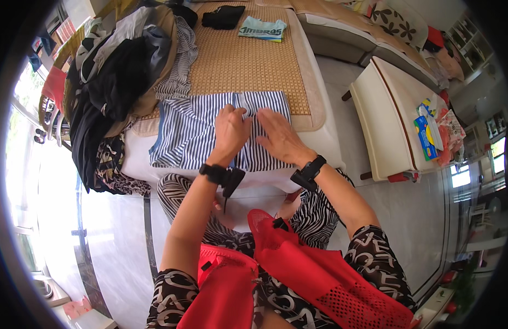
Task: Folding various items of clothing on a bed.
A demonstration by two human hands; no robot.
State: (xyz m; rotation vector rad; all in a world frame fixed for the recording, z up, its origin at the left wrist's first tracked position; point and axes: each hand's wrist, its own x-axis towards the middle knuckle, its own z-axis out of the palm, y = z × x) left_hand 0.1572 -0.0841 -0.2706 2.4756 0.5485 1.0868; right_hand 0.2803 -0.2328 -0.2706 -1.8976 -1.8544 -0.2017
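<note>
A blue-and-white striped garment [188,131] with blue trim lies spread at the near edge of the bed, its right part folded over. My left hand [232,129] rests on it beside the blue strip, fingers curled. Its fingertips are hidden, so a grip on the cloth cannot be made out. Just to the right, my right hand [278,137] lies nearly flat on the folded stripes, thumb apart from the fingers. Small creases run across the garment's left half.
A heap of clothes [122,74] stands at the left of the woven mat [245,61]. Folded black clothing [223,17] and a folded light-blue shirt [262,29] lie at the far end. To the right is a cream table [381,119] bearing a tissue pack [426,137].
</note>
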